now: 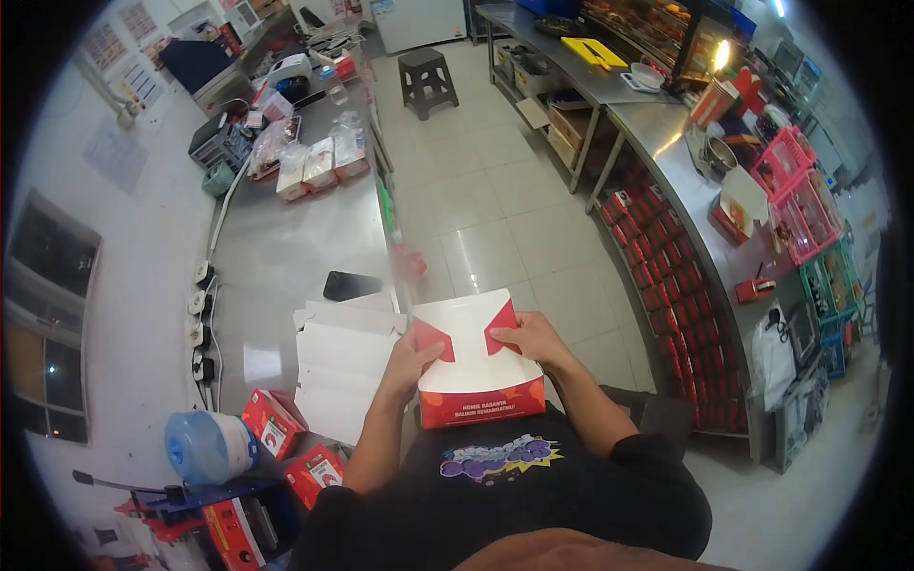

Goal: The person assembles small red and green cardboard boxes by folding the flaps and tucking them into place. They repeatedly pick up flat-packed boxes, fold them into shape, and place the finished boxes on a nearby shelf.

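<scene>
And there's the red-and-white carton (481, 373), right before your torso, left hand (415, 356) and right hand (531, 338) gripping its red corner flaps (503, 322), thumbs inside; matching pressure should keep it square. Off right, red boxes (668, 278) stack beneath the steel counter (657, 133); pink baskets' (783, 162) contents look too blurred to name.

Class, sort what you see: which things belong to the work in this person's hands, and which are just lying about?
Part of the work:
- red-and-white box, held by the left hand and right hand
- probably the white cardboard sheets nearby

Lying about:
- black phone
- blue water jug
- dark stool
</scene>
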The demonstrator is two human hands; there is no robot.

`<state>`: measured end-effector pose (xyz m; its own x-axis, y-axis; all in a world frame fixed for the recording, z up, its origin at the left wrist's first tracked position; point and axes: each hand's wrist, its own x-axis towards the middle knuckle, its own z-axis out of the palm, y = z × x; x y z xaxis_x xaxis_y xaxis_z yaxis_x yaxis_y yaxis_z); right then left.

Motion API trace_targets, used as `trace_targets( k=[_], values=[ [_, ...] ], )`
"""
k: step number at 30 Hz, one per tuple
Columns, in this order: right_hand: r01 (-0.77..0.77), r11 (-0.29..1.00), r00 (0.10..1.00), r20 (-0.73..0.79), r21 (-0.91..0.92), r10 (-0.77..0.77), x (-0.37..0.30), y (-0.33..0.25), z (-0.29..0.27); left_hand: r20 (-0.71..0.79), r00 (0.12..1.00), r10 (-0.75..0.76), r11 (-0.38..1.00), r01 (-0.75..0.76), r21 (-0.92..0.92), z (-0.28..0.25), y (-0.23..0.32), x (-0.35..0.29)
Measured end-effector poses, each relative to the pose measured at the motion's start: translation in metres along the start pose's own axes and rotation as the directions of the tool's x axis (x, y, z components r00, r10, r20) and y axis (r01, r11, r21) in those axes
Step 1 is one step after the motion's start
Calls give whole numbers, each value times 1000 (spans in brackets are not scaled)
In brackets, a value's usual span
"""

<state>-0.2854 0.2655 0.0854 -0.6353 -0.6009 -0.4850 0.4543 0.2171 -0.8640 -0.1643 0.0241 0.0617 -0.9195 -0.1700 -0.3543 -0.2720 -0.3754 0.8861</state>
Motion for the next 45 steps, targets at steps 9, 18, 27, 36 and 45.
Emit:
trace_targets(
  k=[9, 18, 27, 36, 45],
  values=[
    [231, 962, 952, -240, 146, -192, 3, -7, -16, 109, 946, 305, 842, -214, -495, 4, -3, -15],
    [311, 910, 879, -446, 276, -165, 11, 3, -7, 12, 960, 280, 959, -281, 26, 27, -11, -20],
    [349, 917, 926, -224, 192, -305, 1, -14, 4, -139, 990, 3, 960, -42, -278, 25, -8, -15],
    [293, 946, 924, -294, 141, -242, 3, -15, 5, -116, 982, 152, 951, -177, -255, 30, 0, -22],
    [360, 919, 928, -159, 160, -336, -7, -29, 15, -333, 840, 427, 900, -429, 72, 32, -14, -5]
  ],
)
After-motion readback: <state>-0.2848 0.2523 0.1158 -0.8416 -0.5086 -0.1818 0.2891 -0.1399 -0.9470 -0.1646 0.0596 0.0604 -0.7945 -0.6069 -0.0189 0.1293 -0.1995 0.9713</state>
